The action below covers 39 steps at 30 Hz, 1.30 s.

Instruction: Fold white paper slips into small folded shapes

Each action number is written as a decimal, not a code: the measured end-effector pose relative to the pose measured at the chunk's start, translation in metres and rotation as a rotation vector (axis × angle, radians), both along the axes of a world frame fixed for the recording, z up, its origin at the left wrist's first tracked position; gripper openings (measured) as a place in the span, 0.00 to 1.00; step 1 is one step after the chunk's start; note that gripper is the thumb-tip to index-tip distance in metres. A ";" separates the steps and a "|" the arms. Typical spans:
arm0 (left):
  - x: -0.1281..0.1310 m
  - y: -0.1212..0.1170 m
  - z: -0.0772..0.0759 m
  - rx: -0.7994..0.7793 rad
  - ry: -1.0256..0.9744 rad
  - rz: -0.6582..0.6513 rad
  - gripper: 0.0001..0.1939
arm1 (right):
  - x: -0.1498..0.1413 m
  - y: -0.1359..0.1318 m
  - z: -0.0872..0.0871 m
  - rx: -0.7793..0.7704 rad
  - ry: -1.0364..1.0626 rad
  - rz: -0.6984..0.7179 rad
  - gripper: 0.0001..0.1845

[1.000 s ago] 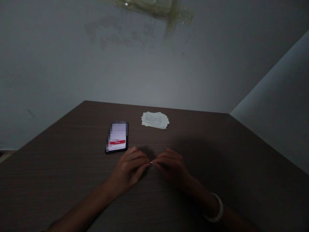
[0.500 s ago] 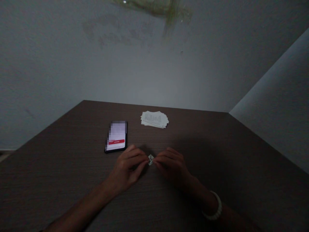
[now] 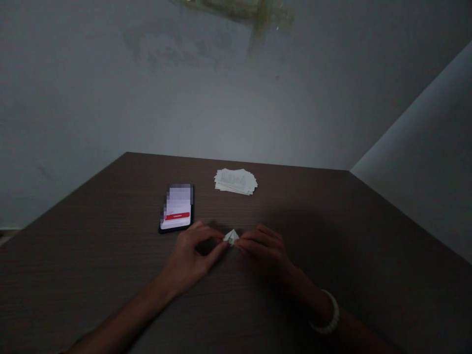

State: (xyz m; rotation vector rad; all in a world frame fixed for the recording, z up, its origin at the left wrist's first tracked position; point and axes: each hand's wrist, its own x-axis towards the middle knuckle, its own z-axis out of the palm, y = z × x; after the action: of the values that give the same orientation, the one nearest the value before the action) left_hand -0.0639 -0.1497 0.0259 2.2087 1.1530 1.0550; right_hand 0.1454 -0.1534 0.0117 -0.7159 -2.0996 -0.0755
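A small folded piece of white paper (image 3: 231, 237) with creases and a pointed top is held between my two hands, just over the brown table. My left hand (image 3: 193, 253) pinches its left edge between thumb and index finger. On the other side, my right hand (image 3: 263, 250) grips the right edge with its fingertips, the fingers curled together. A pale bracelet (image 3: 334, 314) circles my right wrist. The fingertips cover the paper's outer corners.
A phone (image 3: 177, 209) with a lit screen lies on the table (image 3: 221, 314), beyond my left hand. Farther back rests a stack of printed paper pieces (image 3: 236, 181). A stained wall (image 3: 228, 108) rises behind the table, and another wall stands at the right.
The folded paper now shows a raised, pointed shape where it looked like a small flat diamond. My left thumb and index finger have spread a little wider around it.
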 end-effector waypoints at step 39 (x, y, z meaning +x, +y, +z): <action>0.002 0.000 -0.001 -0.165 -0.036 0.106 0.08 | -0.004 -0.001 -0.007 -0.137 0.029 -0.099 0.02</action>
State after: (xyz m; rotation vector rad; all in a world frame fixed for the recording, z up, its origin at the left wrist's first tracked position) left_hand -0.0620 -0.1501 0.0246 2.0132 1.3052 0.9982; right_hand 0.1418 -0.1544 0.0052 -0.8980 -2.0555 0.0239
